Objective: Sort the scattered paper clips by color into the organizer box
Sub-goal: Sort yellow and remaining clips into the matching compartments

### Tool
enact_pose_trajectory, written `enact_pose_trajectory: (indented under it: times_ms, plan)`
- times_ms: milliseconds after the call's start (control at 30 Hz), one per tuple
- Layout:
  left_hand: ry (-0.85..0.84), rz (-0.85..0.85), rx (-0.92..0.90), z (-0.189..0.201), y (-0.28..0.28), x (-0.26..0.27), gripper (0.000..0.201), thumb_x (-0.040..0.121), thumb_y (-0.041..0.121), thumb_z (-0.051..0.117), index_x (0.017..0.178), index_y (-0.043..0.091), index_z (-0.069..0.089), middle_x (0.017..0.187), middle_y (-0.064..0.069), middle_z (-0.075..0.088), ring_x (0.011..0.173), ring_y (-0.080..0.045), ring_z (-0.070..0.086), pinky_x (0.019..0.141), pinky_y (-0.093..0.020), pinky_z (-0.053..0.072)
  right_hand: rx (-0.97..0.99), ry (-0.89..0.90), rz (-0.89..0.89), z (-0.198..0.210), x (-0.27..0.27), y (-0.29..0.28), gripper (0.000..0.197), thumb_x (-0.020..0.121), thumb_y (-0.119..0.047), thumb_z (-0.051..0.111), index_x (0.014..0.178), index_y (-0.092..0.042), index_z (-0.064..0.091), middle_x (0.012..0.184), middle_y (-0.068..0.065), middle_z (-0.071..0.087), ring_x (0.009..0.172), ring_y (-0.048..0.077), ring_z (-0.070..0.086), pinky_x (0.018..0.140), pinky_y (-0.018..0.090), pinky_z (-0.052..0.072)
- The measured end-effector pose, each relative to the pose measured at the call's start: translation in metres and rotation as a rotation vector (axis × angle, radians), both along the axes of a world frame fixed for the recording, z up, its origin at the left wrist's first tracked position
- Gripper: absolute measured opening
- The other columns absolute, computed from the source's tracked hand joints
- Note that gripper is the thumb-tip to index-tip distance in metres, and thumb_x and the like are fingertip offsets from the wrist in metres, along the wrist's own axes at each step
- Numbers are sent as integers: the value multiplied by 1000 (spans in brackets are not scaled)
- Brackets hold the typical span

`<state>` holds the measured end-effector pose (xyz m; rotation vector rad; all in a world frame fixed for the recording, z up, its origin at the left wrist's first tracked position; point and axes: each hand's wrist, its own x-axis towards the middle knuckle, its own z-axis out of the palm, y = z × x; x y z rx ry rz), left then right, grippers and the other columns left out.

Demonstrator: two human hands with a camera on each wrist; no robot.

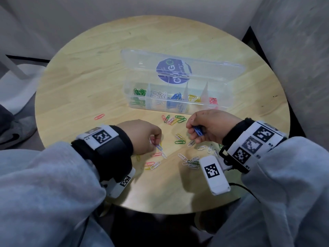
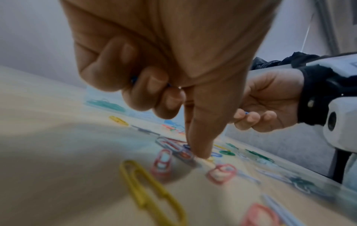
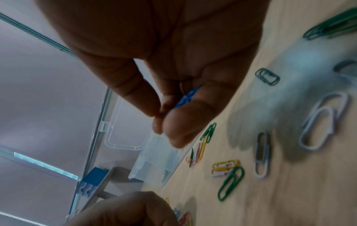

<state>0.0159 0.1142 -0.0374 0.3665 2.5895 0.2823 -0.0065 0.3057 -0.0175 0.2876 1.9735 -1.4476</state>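
A clear organizer box (image 1: 224, 97) stands open at mid-table, with green, white, blue, yellow and red paper clips in separate compartments. Loose clips lie scattered (image 1: 179, 142) in front of it. My left hand (image 1: 156, 142) is down among them. Its index finger (image 2: 201, 146) presses a blue clip (image 1: 159, 147) on the table, while the other fingers curl round something blue (image 2: 133, 79). My right hand (image 1: 193, 133) hovers just above the table, its fingers (image 3: 173, 131) pinching a bunch of blue clips (image 3: 187, 97).
The box lid (image 1: 204, 68) leans back behind the compartments. One red clip (image 1: 99, 117) lies alone at the left. A mixed cluster (image 1: 173, 119) sits by the box front, and white clips are piled (image 1: 192, 163) near my right wrist. Grey walls enclose the round table (image 1: 80, 77).
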Motion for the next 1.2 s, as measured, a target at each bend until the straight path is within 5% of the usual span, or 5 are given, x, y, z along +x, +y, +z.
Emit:
enact_pose_trajectory:
  times_ms: [333, 600, 867, 1000, 1200]
  plan:
    - [-30, 14, 102, 2, -1, 0, 8, 81, 24, 63, 77, 27, 57, 63, 9, 47, 63, -9, 46, 57, -23, 34, -1, -1, 18, -4, 1, -4, 24, 93, -2, 43, 72, -4, 54, 64, 9, 49, 55, 19, 49, 37, 18, 45]
    - [-132, 404, 652, 33, -41, -24, 17, 79, 16, 72, 65, 22, 63, 40, 14, 44, 41, -1, 36, 46, -14, 32, -16, -12, 10, -9, -1, -2, 24, 94, -2, 43, 73, -4, 56, 65, 10, 51, 55, 19, 51, 39, 19, 47]
    - [-164, 772, 938, 38, -46, -28, 24, 88, 9, 57, 66, 16, 52, 64, 1, 55, 41, -1, 51, 41, -10, 39, -91, -40, -41, -9, -2, -2, 25, 95, 0, 40, 77, -2, 59, 70, 13, 55, 62, 22, 56, 56, 26, 54]
    - [-208, 791, 964, 35, -40, -27, 25, 90, 7, 54, 67, 15, 50, 66, -3, 55, 38, -1, 53, 39, -10, 41, -103, -57, -49, -10, -2, -1, 31, 91, 8, 34, 78, -1, 60, 75, 15, 56, 65, 25, 57, 66, 32, 52]
    - [-237, 775, 895, 28, -33, -26, 23, 89, 5, 55, 68, 13, 51, 66, -4, 54, 38, -2, 53, 38, -11, 42, -346, -92, -187, 13, -9, -6, 40, 85, 17, 20, 90, 2, 57, 87, 18, 56, 74, 24, 61, 60, 20, 57]
